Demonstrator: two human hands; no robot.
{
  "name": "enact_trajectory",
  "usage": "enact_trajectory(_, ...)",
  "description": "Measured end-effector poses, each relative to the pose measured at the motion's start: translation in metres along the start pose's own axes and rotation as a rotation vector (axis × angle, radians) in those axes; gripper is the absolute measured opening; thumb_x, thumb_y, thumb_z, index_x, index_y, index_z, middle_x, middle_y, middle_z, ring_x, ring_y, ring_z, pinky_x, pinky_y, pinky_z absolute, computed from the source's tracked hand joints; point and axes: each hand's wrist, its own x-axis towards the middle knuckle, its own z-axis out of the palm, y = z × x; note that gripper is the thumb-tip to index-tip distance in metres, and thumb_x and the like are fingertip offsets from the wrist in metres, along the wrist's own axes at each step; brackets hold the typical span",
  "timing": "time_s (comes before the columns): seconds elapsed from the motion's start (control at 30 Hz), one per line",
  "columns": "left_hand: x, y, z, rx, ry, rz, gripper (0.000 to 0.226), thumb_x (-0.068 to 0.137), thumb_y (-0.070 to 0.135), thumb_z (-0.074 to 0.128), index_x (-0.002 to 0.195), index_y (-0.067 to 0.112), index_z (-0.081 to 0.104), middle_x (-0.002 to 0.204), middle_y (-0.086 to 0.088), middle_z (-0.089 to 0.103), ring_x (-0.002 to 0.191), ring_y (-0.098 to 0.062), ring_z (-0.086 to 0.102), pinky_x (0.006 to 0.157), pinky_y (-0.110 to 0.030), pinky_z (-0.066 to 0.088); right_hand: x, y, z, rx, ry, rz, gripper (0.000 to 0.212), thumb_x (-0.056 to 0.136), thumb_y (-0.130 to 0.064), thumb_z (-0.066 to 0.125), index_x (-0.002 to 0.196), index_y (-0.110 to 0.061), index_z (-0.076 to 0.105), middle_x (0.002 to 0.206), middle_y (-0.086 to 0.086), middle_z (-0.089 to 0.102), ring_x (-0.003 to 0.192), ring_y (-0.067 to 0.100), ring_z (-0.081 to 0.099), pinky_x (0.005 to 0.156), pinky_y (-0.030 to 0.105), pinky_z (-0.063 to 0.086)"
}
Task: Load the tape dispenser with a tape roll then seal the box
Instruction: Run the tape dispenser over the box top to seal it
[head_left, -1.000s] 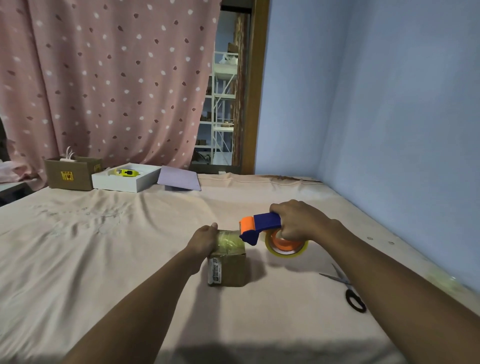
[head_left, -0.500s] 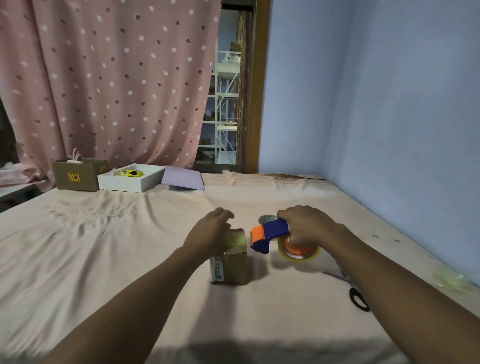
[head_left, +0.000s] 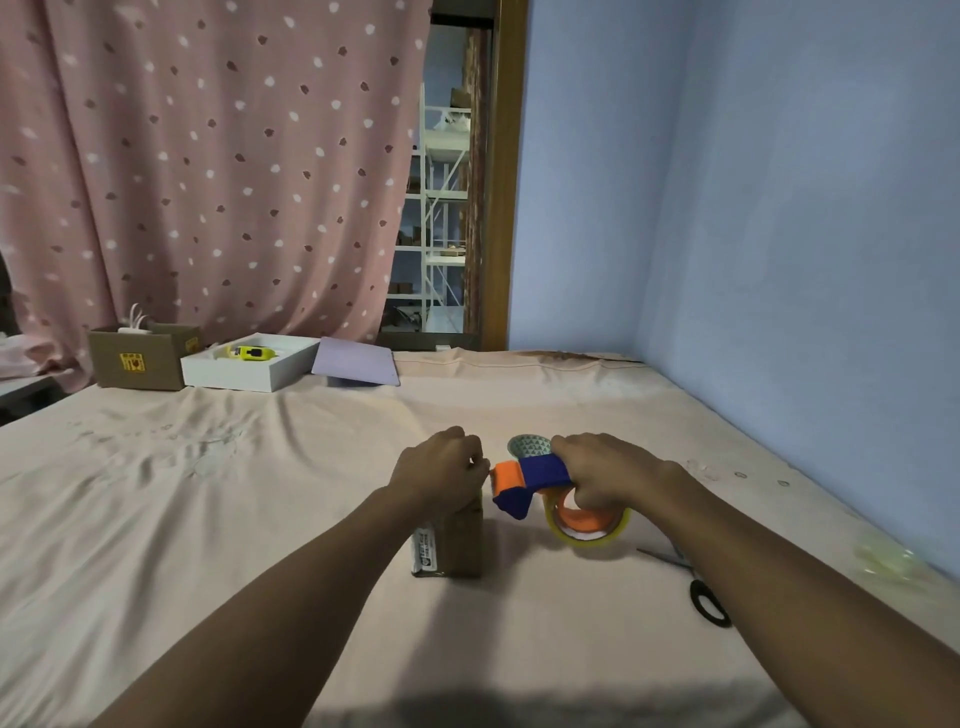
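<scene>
Since half a second ago, the left hand (head_left: 439, 470) has slid from the top of the small cardboard box (head_left: 456, 540) toward its right edge, where curled fingertips now meet the orange nose of the tape dispenser (head_left: 524, 480). Whether they pinch a loose tape end cannot be told; clear tape is invisible there.

Taking the box as the clock centre, the dispenser sits at two o'clock, raised off the cloth. The right hand (head_left: 605, 473) is closed around its blue handle, with the loaded tape roll (head_left: 587, 522) hanging below the palm. Black-handled scissors (head_left: 696, 592) lie at four o'clock, partly hidden under the right forearm. A patterned cup or roll core (head_left: 530, 446) peeks out at one o'clock, mostly hidden behind the dispenser. Far off at eleven o'clock stand a brown carton (head_left: 137, 358), a white tray (head_left: 249, 366) and a lilac sheet (head_left: 356, 361).

The box looks light and fairly stiff, likely to skid on the soft pink bedsheet (head_left: 208, 493), so it should be pinned from above while the tape is pulled. The dispenser is rigid plastic, best held by its handle; its cutting edge cannot be seen. The box's top and flaps are covered by the left hand, so how much is sealed cannot be judged.
</scene>
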Motion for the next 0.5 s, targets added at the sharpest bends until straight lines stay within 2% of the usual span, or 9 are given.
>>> enact_trajectory(0.13, 0.0, 0.001, 0.018, -0.016, 0.01, -0.027, 0.037, 0.096, 0.042, 0.045, 0.116, 0.018, 0.065, 0.114, -0.001, 0.059, 0.111, -0.022, 0.056, 0.087, -0.042, 0.052, -0.003, 0.003, 0.008, 0.014, 0.068, 0.004, 0.043, 0.076, -0.024, 0.07, 0.111, -0.03, 0.044, 0.098, -0.005, 0.057, 0.085, 0.018, 0.055, 0.066, 0.028, 0.042)
enact_trajectory(0.27, -0.001, -0.006, 0.021, -0.095, -0.045, -0.015, 0.041, 0.099, 0.039, 0.042, 0.129, 0.02, 0.064, 0.126, -0.005, 0.066, 0.115, -0.027, 0.058, 0.091, -0.037, 0.048, -0.002, 0.003, 0.006, -0.012, 0.073, 0.004, 0.046, 0.077, -0.026, 0.07, 0.117, -0.029, 0.047, 0.103, -0.003, 0.061, 0.085, 0.018, 0.054, 0.067, 0.029, 0.042)
enact_trajectory(0.37, -0.002, -0.004, 0.019, -0.069, -0.068, -0.015, 0.041, 0.097, 0.038, 0.044, 0.127, 0.022, 0.065, 0.125, -0.004, 0.07, 0.11, -0.027, 0.063, 0.089, -0.036, 0.049, 0.002, -0.004, 0.004, -0.064, 0.067, -0.013, 0.051, 0.078, -0.03, 0.072, 0.122, -0.027, 0.048, 0.108, 0.001, 0.063, 0.085, 0.018, 0.052, 0.069, 0.03, 0.044)
enact_trajectory(0.5, 0.001, -0.003, 0.017, -0.104, -0.102, -0.048, 0.033, 0.092, 0.035, 0.048, 0.11, 0.019, 0.069, 0.108, -0.005, 0.074, 0.096, -0.026, 0.066, 0.082, -0.039, 0.055, 0.004, -0.015, -0.005, -0.137, 0.056, -0.027, 0.051, 0.082, -0.028, 0.07, 0.128, -0.027, 0.048, 0.105, 0.001, 0.061, 0.084, 0.02, 0.051, 0.069, 0.032, 0.044)
